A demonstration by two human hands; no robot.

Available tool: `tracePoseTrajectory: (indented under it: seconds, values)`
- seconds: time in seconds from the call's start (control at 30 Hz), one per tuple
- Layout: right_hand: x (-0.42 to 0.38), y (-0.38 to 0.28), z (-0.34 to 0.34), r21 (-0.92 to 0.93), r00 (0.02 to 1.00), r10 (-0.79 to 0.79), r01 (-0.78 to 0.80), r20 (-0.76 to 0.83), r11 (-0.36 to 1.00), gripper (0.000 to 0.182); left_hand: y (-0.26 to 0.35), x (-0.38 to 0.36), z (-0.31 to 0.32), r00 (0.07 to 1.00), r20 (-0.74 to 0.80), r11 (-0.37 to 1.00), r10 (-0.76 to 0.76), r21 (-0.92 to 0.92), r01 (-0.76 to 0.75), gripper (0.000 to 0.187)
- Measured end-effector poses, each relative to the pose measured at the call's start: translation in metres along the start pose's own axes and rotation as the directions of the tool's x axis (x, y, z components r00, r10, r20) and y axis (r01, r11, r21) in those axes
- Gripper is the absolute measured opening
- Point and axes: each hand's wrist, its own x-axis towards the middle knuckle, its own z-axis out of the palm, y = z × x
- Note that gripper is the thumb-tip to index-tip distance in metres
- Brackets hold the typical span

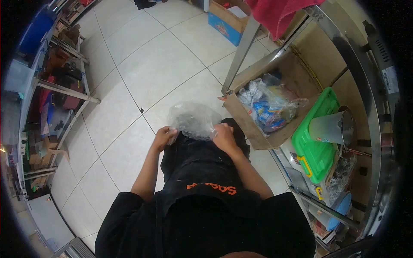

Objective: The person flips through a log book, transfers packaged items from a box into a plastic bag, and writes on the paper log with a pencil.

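Note:
A clear plastic bag (194, 118) is spread between my hands, in front of my black apron. My left hand (164, 137) is closed on the bag's left edge. On the opposite edge, my right hand (224, 136) grips the plastic with curled fingers. The bag bulges out over the floor beyond my knees, and its crumpled film lets darker patches show through.
To the right, a cardboard box (247, 116) holds crumpled wrappers and plastic bags. Past it are a green lid (316, 137) and a grey bucket (327, 128) under a metal table. A blue carton (223, 28) stands farther off. Loaded shelves (64, 88) line the left.

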Motion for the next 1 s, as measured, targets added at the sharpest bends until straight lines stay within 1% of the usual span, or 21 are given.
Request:
tracePoseTrajectory:
  seconds: [0.03, 0.07, 0.1, 0.13, 0.17, 0.2, 0.23, 0.27, 0.33, 0.47, 0.53, 0.57, 0.6, 0.63, 0.67, 0.73, 0.8, 0.87, 0.93, 0.97, 1.0]
  values:
    - [0.003, 0.005, 0.001, 0.001, 1.000, 0.000, 0.000, 0.002, 1.000, 0.021, 0.018, -0.008, -0.007, 1.000, -0.001, 1.000, -0.002, 0.000, 0.002, 0.029]
    - [0.007, 0.013, 0.000, 0.366, 0.987, 0.139, -0.159, 0.081, 0.917, 0.017, 0.039, -0.019, -0.013, 0.999, 0.038, 0.999, -0.008, -0.041, 0.010, 0.024]
    - [0.008, 0.019, 0.001, 0.660, 0.950, 0.236, -0.312, 0.204, 0.683, 0.015, 0.055, -0.029, -0.016, 0.997, 0.078, 0.997, -0.013, -0.081, 0.019, 0.018]
    - [0.007, 0.024, 0.005, 0.660, 0.950, 0.235, -0.312, 0.205, 0.683, 0.015, 0.066, -0.036, -0.016, 0.997, 0.077, 0.996, -0.013, -0.082, 0.020, 0.018]
    - [0.007, 0.028, 0.010, 0.882, 0.938, 0.228, -0.327, 0.260, 0.339, 0.016, 0.077, -0.043, -0.016, 0.996, 0.083, 0.923, 0.044, -0.385, -0.009, 0.020]
    - [0.006, 0.030, 0.013, 0.952, 0.930, 0.201, -0.300, 0.307, -0.064, 0.021, 0.081, -0.045, -0.016, 0.992, 0.072, 0.758, 0.101, -0.652, -0.030, 0.023]
    - [0.006, 0.020, -0.003, 0.900, 0.908, 0.158, -0.337, 0.388, -0.276, 0.032, 0.079, -0.043, -0.022, 0.981, 0.117, 0.690, 0.151, -0.723, -0.020, 0.029]
    - [0.008, 0.013, -0.011, 0.901, 0.908, 0.159, -0.336, 0.387, -0.275, 0.032, 0.075, -0.039, -0.022, 0.981, 0.118, 0.690, 0.152, -0.724, -0.020, 0.029]
    - [0.012, 0.003, -0.016, 0.814, 0.904, 0.054, -0.353, 0.423, -0.462, 0.036, 0.082, -0.033, -0.010, 0.982, -0.025, 0.649, 0.186, -0.748, -0.142, 0.029]
    - [0.013, -0.006, 0.000, 0.868, 0.932, -0.007, -0.341, 0.363, -0.362, 0.037, 0.086, -0.023, 0.017, 0.985, -0.081, 0.473, 0.153, -0.869, -0.146, 0.033]
    - [0.009, 0.006, 0.011, 0.537, 0.903, -0.142, -0.362, 0.406, -0.762, 0.041, 0.074, -0.014, -0.003, 0.989, -0.065, 0.285, 0.132, -0.953, -0.101, 0.031]
    - [0.011, 0.023, 0.016, 0.326, 0.911, -0.277, -0.374, 0.306, -0.868, 0.044, 0.064, -0.013, -0.024, 0.970, 0.059, 0.202, 0.235, -0.979, 0.010, 0.033]
    - [0.009, 0.019, 0.000, 0.335, 0.918, -0.259, -0.355, 0.300, -0.873, 0.044, 0.080, -0.018, -0.038, 0.990, 0.060, 0.292, 0.125, -0.956, 0.022, 0.025]
    - [0.008, 0.002, -0.032, 0.469, 0.913, -0.046, -0.252, 0.406, -0.847, 0.046, 0.093, -0.028, -0.042, 0.995, 0.034, 0.425, 0.091, -0.905, -0.008, 0.023]
    - [0.006, -0.011, -0.055, 0.601, 0.864, 0.178, -0.167, 0.471, -0.782, 0.047, 0.087, -0.020, -0.063, 0.985, 0.159, 0.469, 0.066, -0.876, 0.110, 0.018]
    - [0.002, -0.017, -0.073, 0.638, 0.873, 0.236, -0.106, 0.427, -0.763, 0.049, 0.133, -0.045, -0.041, 0.983, -0.181, 0.809, -0.041, -0.583, -0.074, 0.011]
    - [-0.001, -0.008, -0.078, 0.672, 0.880, 0.287, -0.049, 0.379, -0.739, 0.052, 0.120, -0.034, -0.068, 0.982, -0.181, 0.773, -0.056, -0.630, -0.072, 0.011]
    - [-0.006, 0.012, -0.073, 0.721, 0.973, 0.120, -0.059, 0.195, -0.690, 0.057, 0.119, -0.034, -0.074, 0.981, -0.182, 0.735, -0.073, -0.674, -0.071, 0.011]
    - [-0.010, 0.021, -0.078, 0.747, 0.984, 0.040, -0.103, 0.171, -0.657, 0.058, 0.132, -0.048, -0.065, 0.995, -0.026, 0.609, 0.097, -0.789, -0.079, 0.019]
    - [-0.011, 0.025, -0.081, 0.770, 0.986, -0.053, -0.155, 0.155, -0.619, 0.059, 0.127, -0.045, -0.067, 0.939, 0.167, 0.561, 0.301, -0.827, -0.033, 0.028]
    - [-0.011, 0.025, -0.081, 0.771, 0.988, -0.042, -0.142, 0.148, -0.620, 0.059, 0.128, -0.046, -0.066, 0.937, 0.179, 0.566, 0.301, -0.824, -0.024, 0.028]
